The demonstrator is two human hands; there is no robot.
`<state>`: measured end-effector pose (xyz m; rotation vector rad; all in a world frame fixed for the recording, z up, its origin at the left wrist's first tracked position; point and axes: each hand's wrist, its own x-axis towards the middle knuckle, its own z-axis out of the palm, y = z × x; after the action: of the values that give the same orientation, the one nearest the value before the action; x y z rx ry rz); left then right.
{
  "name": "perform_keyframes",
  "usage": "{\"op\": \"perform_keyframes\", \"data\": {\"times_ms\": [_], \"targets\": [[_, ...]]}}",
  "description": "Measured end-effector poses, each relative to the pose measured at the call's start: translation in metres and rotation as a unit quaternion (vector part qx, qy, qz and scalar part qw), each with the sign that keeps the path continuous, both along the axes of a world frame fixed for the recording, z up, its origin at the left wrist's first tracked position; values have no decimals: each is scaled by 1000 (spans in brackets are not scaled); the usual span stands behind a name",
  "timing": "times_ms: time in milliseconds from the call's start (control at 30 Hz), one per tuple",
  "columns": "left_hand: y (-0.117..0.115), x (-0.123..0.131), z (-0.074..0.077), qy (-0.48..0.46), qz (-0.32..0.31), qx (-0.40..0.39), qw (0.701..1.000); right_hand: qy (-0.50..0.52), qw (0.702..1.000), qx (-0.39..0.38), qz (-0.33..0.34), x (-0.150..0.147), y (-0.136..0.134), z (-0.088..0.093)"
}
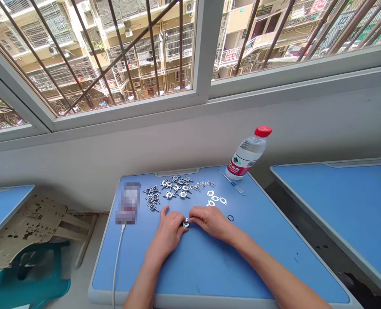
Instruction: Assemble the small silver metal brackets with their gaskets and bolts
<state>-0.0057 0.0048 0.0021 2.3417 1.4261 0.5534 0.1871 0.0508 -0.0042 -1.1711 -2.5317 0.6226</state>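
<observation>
Over the middle of the blue table (pixel 242 266), my left hand (pixel 169 231) pinches a small silver metal fitting (pixel 185 223) between thumb and fingers. My right hand (pixel 210 219) is closed at the fitting's right side. Whatever its fingertips grip is hidden. Beyond the hands lie several similar silver metal fittings (pixel 176 188) with thin side stems, and a group of darker-centred ones (pixel 152 198) to their left. Several small hook-like metal pieces (pixel 204 184) lie to their right. Near my right hand are several flat white oval plates (pixel 215 198) with holes and a black ring (pixel 231 218).
At the table's back right stands a water bottle (pixel 248 154) with a red cap, near a blue-and-clear pen-like tool (pixel 232 183). A blurred-out phone-like object (pixel 128 204) with a white cable (pixel 117 253) lies left. Another blue table (pixel 345 201) stands right; a teal stool (pixel 39 283), lower left.
</observation>
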Motion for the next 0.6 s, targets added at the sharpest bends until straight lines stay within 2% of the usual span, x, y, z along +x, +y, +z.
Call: {"op": "perform_keyframes", "data": {"times_ms": [233,400,600], "targets": [[-4,2,-12,2,7,37,999,-68,998,10,0,-10,-14,13],[-5,3,-10,5,19,45,999,-92,996,2,5,-17,-26,19],[-6,4,-10,13,25,51,998,-103,995,6,2,-24,-33,16]]}}
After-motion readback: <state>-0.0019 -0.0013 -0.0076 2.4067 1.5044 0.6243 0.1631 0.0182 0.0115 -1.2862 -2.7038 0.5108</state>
